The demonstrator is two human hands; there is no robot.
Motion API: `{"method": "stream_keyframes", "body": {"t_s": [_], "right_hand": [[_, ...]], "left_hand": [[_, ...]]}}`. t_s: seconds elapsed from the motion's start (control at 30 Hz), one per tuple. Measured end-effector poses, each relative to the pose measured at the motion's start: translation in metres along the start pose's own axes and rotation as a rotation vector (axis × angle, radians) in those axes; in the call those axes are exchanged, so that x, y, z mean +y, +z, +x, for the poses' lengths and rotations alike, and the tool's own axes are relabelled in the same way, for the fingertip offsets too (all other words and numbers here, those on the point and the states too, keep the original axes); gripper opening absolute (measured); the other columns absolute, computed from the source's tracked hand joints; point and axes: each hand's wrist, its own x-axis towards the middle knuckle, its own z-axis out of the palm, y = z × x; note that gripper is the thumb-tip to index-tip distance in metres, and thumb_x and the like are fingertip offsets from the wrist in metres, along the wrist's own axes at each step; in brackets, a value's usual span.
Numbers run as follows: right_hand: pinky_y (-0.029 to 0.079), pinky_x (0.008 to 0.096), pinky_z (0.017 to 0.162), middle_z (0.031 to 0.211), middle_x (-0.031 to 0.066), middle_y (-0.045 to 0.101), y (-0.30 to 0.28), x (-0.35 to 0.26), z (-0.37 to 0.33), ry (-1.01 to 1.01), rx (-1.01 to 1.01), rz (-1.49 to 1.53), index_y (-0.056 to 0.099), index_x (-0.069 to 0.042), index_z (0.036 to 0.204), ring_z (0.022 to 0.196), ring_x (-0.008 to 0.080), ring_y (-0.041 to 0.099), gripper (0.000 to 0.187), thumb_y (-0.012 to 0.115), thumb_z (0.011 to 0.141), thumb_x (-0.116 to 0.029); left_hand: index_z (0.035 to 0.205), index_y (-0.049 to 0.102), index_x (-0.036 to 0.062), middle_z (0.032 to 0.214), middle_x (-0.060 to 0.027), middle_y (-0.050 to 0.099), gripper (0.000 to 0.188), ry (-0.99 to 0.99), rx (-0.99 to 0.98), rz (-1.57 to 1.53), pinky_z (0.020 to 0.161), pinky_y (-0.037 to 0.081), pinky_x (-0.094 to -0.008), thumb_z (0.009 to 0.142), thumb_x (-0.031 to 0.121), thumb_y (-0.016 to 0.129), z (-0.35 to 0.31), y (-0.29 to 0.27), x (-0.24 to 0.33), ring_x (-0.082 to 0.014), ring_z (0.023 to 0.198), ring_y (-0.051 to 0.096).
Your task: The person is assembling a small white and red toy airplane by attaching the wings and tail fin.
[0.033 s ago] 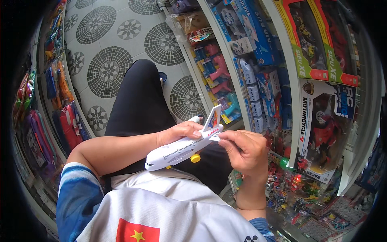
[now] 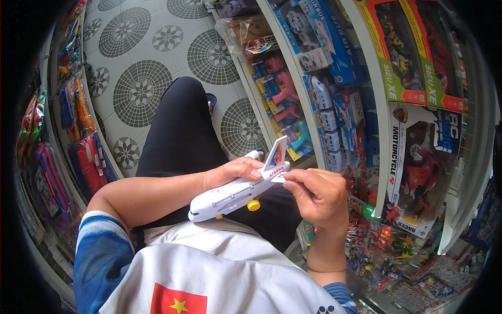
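A white toy airplane lies across my lap, its nose to the left and its upright tail fin to the right. My left hand is wrapped over the fuselage from the far side, just ahead of the fin. With thumb and fingertips together, my right hand pinches a small white tail wing at the rear of the plane. Whether that wing is fully seated against the body cannot be made out. A yellow wheel sticks out under the fuselage. No large main wing shows on the side facing me.
Shelves of boxed toys rise on my right, among them a boxed toy motorcycle and a blue airplane box. Bagged toys hang along the left. My dark-trousered knee is raised above the patterned tile floor.
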Motion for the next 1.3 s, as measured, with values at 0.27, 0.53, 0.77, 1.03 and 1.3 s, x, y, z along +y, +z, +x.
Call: {"method": "stream_keyframes", "body": {"t_s": [0.27,0.53,0.77,1.03,1.3], "right_hand": [[0.053,0.0343,0.059,0.077,0.0135,0.068,0.003,0.002,-0.001,0.031,-0.073,0.005,0.065,-0.001,0.091,0.067,0.0275,0.068,0.018,0.076,0.076,-0.002],[0.055,0.036,0.061,0.08,0.0133,0.069,0.011,0.019,-0.013,-0.156,0.001,-0.108,0.064,-0.001,0.09,0.07,0.0293,0.069,0.023,0.07,0.069,0.008],[0.053,0.0354,0.059,0.085,0.0131,0.069,0.01,0.026,-0.015,-0.216,-0.035,-0.146,0.066,-0.001,0.094,0.068,0.0272,0.065,0.026,0.069,0.069,0.008],[0.052,0.0338,0.057,0.086,0.012,0.069,0.015,0.028,-0.025,-0.232,-0.064,-0.199,0.067,0.0,0.092,0.065,0.024,0.064,0.022,0.067,0.07,0.005],[0.051,0.0339,0.055,0.084,0.0117,0.068,0.025,0.021,-0.027,-0.219,-0.034,-0.26,0.065,0.0,0.091,0.063,0.0233,0.062,0.024,0.067,0.067,0.004]], "left_hand": [[0.116,0.067,-0.0011,0.097,-0.0088,0.066,0.053,0.037,0.066,0.149,0.078,0.049,-0.0276,0.074,0.031,0.068,0.0,0.003,0.002,-0.0151,0.087,0.062],[0.115,0.066,-0.0003,0.092,-0.0051,0.065,0.049,0.072,0.05,0.345,0.074,0.044,-0.0241,0.079,0.033,0.066,0.002,0.006,0.006,-0.0102,0.082,0.057],[0.118,0.065,0.0005,0.096,-0.005,0.064,0.057,0.011,0.049,0.34,0.08,0.043,-0.0259,0.078,0.04,0.072,0.001,0.01,0.009,-0.0108,0.091,0.056],[0.103,0.068,0.0,0.084,-0.0082,0.068,0.048,0.065,0.136,0.815,0.067,0.049,-0.0304,0.084,0.044,0.072,-0.004,0.031,0.032,-0.0151,0.076,0.063],[0.092,0.068,-0.0006,0.072,-0.017,0.064,0.059,0.044,0.134,1.294,0.066,0.05,-0.0407,0.082,0.057,0.066,-0.004,0.032,0.038,-0.0297,0.071,0.065]]}}
